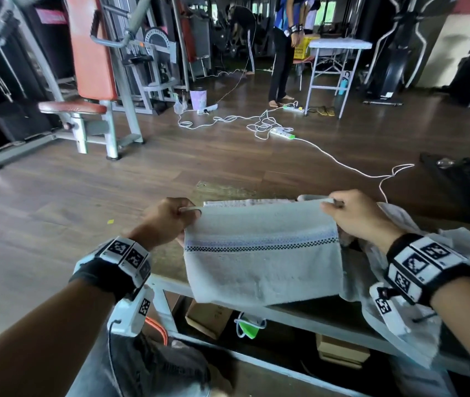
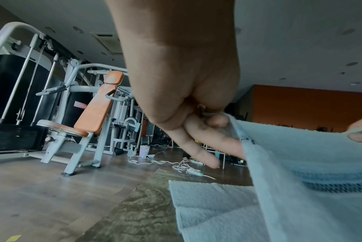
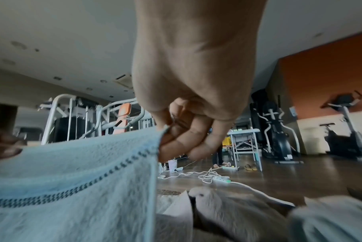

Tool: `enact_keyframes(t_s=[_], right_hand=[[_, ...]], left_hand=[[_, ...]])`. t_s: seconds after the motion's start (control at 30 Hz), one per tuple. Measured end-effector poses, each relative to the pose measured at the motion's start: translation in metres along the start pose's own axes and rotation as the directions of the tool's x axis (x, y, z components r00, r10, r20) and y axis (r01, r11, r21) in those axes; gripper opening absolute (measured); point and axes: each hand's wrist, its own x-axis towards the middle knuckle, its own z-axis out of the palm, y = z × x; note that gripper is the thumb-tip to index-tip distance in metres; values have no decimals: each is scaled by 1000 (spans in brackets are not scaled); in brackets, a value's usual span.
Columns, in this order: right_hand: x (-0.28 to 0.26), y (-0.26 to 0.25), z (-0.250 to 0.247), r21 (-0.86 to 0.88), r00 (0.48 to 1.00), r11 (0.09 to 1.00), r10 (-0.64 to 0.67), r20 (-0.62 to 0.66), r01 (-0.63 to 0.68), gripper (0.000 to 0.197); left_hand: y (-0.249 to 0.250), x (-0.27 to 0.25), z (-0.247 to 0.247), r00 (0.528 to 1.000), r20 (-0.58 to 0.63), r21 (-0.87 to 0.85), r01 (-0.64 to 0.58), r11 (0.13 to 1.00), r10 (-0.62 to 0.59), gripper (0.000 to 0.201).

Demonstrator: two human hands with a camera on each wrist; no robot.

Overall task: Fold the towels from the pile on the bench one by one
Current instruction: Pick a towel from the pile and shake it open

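Gym floor beyond, bench (image 1: 170,285) below. Pale towel (image 1: 262,265) stretched above bench, top corners pinched by left hand (image 1: 167,222) and right hand (image 1: 362,216). Unfolded pile (image 1: 400,282) at right. Risk: uneven pinch, corner slipping, crooked fold.

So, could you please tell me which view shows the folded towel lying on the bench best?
The left wrist view: the folded towel lies in plain sight below the held towel. The head view shows only its far edge; the right wrist view hides it.
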Motion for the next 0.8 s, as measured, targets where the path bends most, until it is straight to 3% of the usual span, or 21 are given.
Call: enact_keyframes(t_s=[0.13,0.23,0.33,0.4,0.5,0.67,0.8], right_hand=[[65,-3,19,-276,1000,961,4,-7,-6,17],[124,6,41,-343,999,939,-22,-26,12,24],[167,12,62,-393,999,919,0,-37,-14,17],[180,13,74,-392,1000,919,17,-25,-25,15],[200,27,103,-338,995,941,28,92,4,24],[209,50,132,-322,958,939,-26,286,122,34],[203,54,135,-261,953,949,-97,288,176,11]], left_hand=[[-10,58,12,996,-83,167,28,986,-14,18],[-25,104,23,994,-85,224,81,971,-64,20],[-43,145,34,988,-113,268,129,955,-102,19],[-54,165,44,984,-120,280,163,946,-134,20],[-69,181,63,982,-95,398,189,898,-165,21],[-84,181,82,996,-46,484,85,871,-72,16],[-84,182,82,1000,7,446,7,895,-11,7]])
